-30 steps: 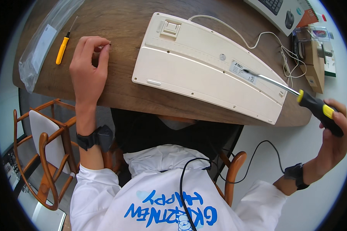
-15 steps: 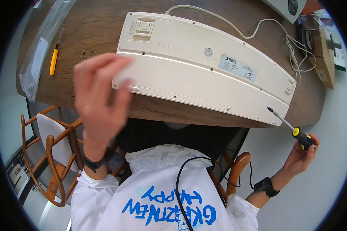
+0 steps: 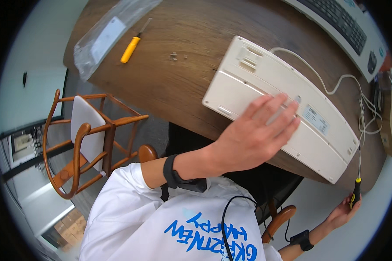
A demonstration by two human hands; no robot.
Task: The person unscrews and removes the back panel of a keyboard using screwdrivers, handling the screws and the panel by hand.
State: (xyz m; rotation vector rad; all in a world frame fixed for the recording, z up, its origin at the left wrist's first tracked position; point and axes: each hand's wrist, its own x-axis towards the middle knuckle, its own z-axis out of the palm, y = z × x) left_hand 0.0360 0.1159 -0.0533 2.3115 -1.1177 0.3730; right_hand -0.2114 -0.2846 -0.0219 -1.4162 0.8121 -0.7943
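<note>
A cream keyboard (image 3: 231, 93) lies upside down near the table's front edge, its label, feet and screw holes facing up. My left hand (image 3: 263, 130) is over the middle of it, fingers stretched out and fairly close together; whether the palm touches the casing I cannot tell. In my right hand (image 3: 342, 215), off beyond the table's right edge, is a screwdriver (image 3: 356, 191) with a black and yellow handle. Its long shaft points away from me, with the tip by the keyboard's right end.
On the table (image 3: 161, 87), left of the keyboard, lie several small screws (image 3: 173, 56), a yellow-handled screwdriver (image 3: 130, 50) and a clear plastic bag (image 3: 102, 41). A cable (image 3: 326, 82) curls behind the keyboard. A keyboard box (image 3: 353, 35) stands far right. A wooden chair (image 3: 91, 135) stands at left.
My left hand has moved from the keyboard's left end to its middle. The right hand and screwdriver now point more straight away from me. The whole view has swung left.
</note>
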